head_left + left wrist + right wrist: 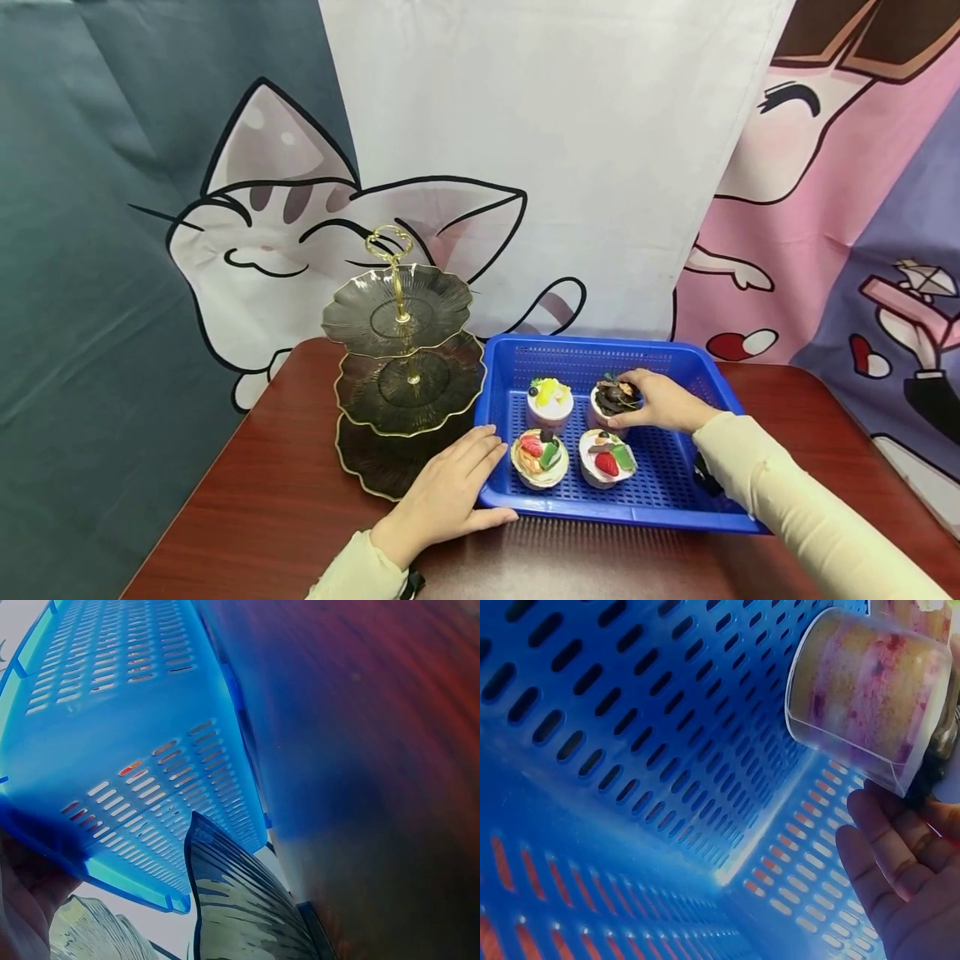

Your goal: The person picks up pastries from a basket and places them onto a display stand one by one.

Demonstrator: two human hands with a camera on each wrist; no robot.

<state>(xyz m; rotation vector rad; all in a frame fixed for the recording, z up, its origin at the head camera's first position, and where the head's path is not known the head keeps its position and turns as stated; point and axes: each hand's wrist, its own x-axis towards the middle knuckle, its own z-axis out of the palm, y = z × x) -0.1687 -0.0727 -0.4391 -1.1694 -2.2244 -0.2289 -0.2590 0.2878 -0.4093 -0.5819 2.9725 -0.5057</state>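
A blue perforated basket (600, 515) holds several dessert cups. My right hand (660, 402) reaches inside and pinches the chocolate-topped cake cup (617, 398) at the back right, thumb and fingers about its upper edge. Layered cake shows through that cup's clear wall in the right wrist view. Beside it stands a cup with yellow fruit topping (550, 400); in front are two fruit-topped cups, one with strawberry and green pieces (540, 458), the other with a red berry (607, 460). My left hand (446, 487) rests on the basket's front left corner, fingers extended over the rim and thumb spread.
A three-tier dark stand with gold edges (408, 392) and a gold handle stands just left of the basket, close to my left hand. Both are on a reddish-brown table (247, 500). Behind the table hangs a cartoon-printed cloth (562, 167).
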